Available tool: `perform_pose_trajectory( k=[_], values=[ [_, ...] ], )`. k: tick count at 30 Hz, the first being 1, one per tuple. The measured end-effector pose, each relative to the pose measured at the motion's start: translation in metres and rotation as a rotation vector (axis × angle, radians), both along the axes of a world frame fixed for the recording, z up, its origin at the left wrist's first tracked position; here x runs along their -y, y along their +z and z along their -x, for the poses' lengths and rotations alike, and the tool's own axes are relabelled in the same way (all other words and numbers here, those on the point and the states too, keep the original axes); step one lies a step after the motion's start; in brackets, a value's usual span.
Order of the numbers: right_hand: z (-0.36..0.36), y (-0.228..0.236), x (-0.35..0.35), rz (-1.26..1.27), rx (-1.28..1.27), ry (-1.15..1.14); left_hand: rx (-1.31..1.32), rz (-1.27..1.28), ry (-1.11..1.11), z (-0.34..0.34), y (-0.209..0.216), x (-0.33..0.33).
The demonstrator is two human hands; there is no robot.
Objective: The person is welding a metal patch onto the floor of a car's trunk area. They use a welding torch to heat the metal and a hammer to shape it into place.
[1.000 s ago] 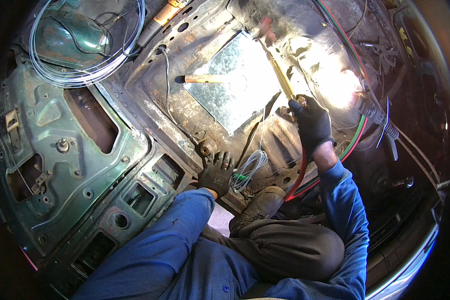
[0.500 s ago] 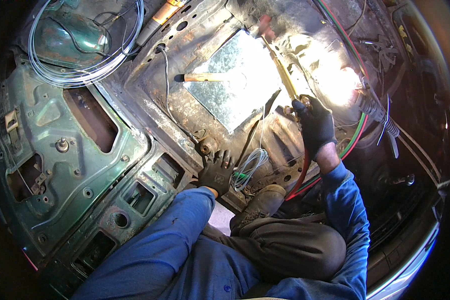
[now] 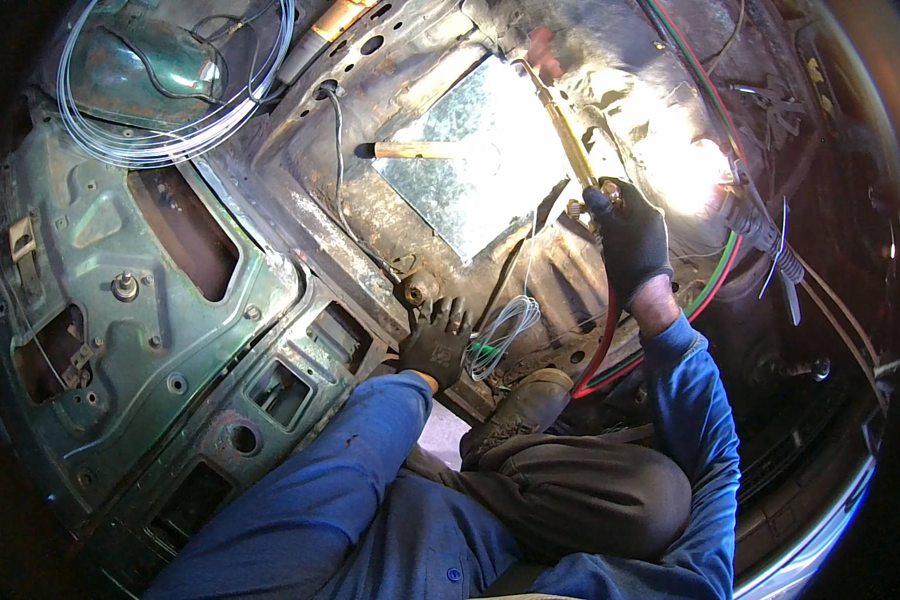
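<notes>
My gloved right hand (image 3: 630,235) is closed around the rear of a brass gas torch (image 3: 567,130), near its valve knobs. The torch's thin, bent tip points away from me, over the far right edge of a shiny sheet-metal patch (image 3: 420,195) on the rusty floor pan. No flame can be made out in the glare. My gloved left hand (image 3: 437,345) rests with fingers spread on the sill edge, beside a rusty round fitting (image 3: 420,288). A small bundle of thin wire (image 3: 510,328) lies just right of it. A wooden handle (image 3: 420,150) with a dark end lies across the patch.
A green door (image 3: 100,300) stands open at left, a big wire coil (image 3: 170,155) above it. Red and green hoses (image 3: 715,285) run past my right arm. A bright lamp (image 3: 708,175) glares at right. My boot (image 3: 530,405) is close to the left hand.
The torch tip has shifted slightly away from me and to the left, with my right hand still around the torch. My left hand stays in place. The whole view has tilted a little.
</notes>
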State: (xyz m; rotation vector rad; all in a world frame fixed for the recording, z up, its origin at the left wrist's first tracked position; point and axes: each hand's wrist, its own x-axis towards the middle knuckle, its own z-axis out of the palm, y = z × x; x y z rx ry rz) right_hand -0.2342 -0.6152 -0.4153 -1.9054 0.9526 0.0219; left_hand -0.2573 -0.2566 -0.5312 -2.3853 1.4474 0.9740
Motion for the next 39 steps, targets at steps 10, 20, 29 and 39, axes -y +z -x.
perform_pose_trajectory(
  k=[10, 20, 29, 39],
  values=[
    [0.018, -0.001, 0.002, -0.142, 0.050, -0.051, 0.021, -0.034, -0.034, -0.003, 0.007, 0.005],
    [0.100, 0.047, 0.012, -0.489, 0.150, -0.170, 0.001, -0.073, -0.026, -0.002, 0.014, 0.010],
    [0.126, 0.015, -0.033, -0.690, -0.130, 0.161, 0.023, -0.037, -0.041, -0.002, 0.013, 0.007],
    [0.188, -0.043, -0.069, -0.589, -0.075, 0.292, -0.107, 0.797, 0.854, -0.052, 0.006, 0.041]
  ],
)
